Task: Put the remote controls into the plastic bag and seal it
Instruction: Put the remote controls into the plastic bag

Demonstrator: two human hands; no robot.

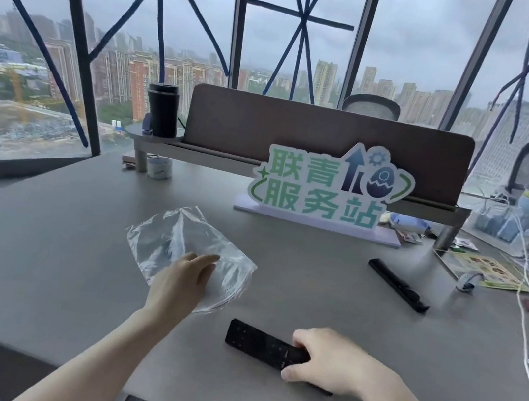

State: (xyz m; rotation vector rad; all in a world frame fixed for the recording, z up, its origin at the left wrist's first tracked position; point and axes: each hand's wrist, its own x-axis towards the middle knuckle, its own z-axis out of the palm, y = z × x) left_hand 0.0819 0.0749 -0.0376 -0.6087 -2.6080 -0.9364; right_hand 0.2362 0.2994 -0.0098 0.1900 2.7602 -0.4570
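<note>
We have the clear, crinkled plastic bag (191,251) lying flat on the grey counter (313,277), and as far as we can see nothing is inside it yet. Our left hand (180,285) rests on its near edge, fingers loosely spread over the film — pressing rather than pinching, so that grip is open. Just beside the bag, toward us, lies the flat black remote control with rows of small buttons (263,342); our right hand (322,360) has its grip closed around the remote's near end, thumb under one side and fingers over the top, though the remote appears to sit on the counter and not above it. Well apart, out to the right, a second slim black remote control (398,285) lies untouched.

So we judge the task barely begun: one remote is in hand, neither is bagged, and the mouth of the bag is neither clearly opened nor sealed. Left to do — open the bag, slide in both remotes, press the seal shut.

Beyond stand a green-lettered sign (323,189) and a black tumbler (162,109).
</note>
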